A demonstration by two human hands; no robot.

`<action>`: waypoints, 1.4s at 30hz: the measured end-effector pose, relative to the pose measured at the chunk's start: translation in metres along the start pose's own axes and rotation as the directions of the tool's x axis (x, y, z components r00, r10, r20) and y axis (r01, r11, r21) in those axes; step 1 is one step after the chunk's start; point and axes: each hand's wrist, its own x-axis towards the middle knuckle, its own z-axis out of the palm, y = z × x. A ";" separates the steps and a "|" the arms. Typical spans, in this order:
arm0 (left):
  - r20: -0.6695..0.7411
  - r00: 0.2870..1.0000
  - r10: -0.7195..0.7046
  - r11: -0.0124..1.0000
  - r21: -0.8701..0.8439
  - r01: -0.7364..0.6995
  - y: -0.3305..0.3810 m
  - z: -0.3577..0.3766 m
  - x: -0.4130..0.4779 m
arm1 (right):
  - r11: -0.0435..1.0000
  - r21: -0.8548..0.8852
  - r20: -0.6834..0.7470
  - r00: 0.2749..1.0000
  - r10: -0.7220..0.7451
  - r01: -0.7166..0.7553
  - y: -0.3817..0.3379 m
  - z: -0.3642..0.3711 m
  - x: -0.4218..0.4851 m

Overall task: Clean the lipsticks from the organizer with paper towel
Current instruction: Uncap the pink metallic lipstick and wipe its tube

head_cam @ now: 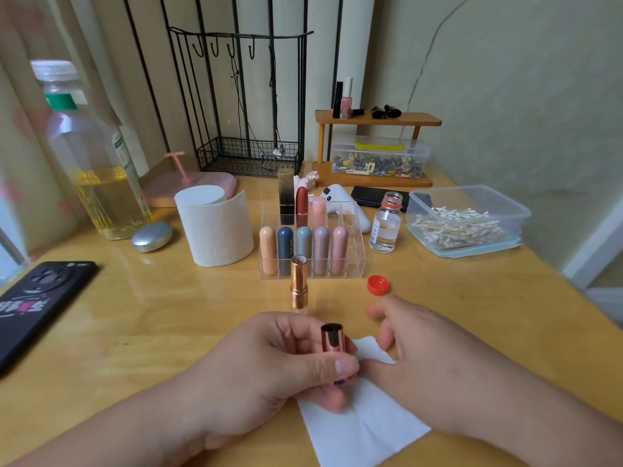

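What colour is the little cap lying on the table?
The cap is red, seen in the head view.

A single wide-angle head-worn view faces forward and down over the yellow wooden table point(135, 315); its near part lies close below; the cream wall point(505, 96) stands behind.
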 end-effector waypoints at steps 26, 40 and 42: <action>-0.236 0.945 0.226 0.968 -0.052 -0.244 0.007 0.008 -0.007 | -0.192 0.965 0.081 0.899 -0.431 -0.179 0.013 -0.023 0.009; -0.102 0.986 0.133 0.991 0.046 -0.129 0.003 0.008 -0.005 | 0.807 0.244 -0.754 0.629 -0.191 0.538 0.001 -0.023 -0.007; -0.043 0.986 0.159 0.981 0.120 -0.153 0.004 0.005 -0.005 | 0.765 -0.008 -0.702 0.542 -0.463 0.644 0.006 -0.023 -0.008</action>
